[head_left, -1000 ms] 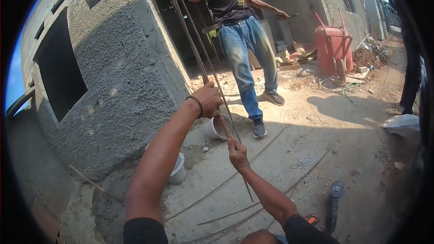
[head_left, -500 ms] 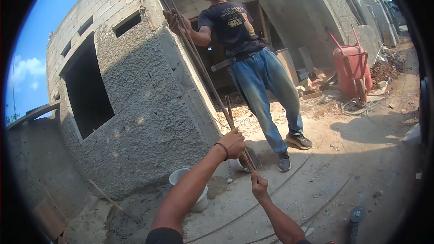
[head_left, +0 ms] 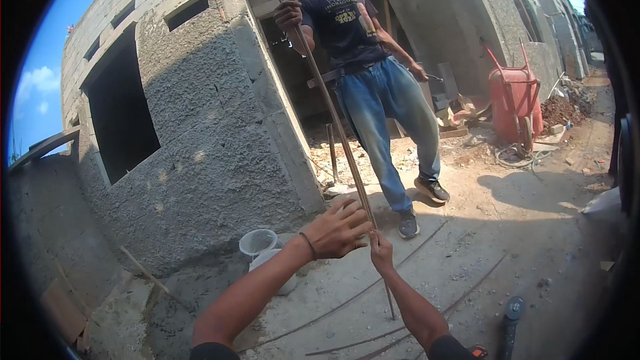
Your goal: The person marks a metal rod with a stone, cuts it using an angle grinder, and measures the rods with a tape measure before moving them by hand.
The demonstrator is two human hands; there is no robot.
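Observation:
A bundle of thin steel rods (head_left: 343,140) slants from the upper middle down toward the ground. My right hand (head_left: 381,251) is closed round the rods near their lower part. Just left of it, my left hand (head_left: 335,230) has its fingers apart and bent beside the bundle, with a dark band on the wrist. Higher up, a co-worker's hand (head_left: 288,15) grips the same rods. One rod end reaches down below my right hand.
The co-worker (head_left: 380,93) stands facing me. White buckets (head_left: 258,243) stand by the rough wall (head_left: 200,153). Long rods (head_left: 347,302) lie on the ground. A power tool (head_left: 512,317) lies at lower right, and a red wheelbarrow (head_left: 513,103) stands behind.
My left hand has let go of the rods and opened. The co-worker's raised hand now grips the bundle, and their other arm has dropped to their side. The rods stand closer together.

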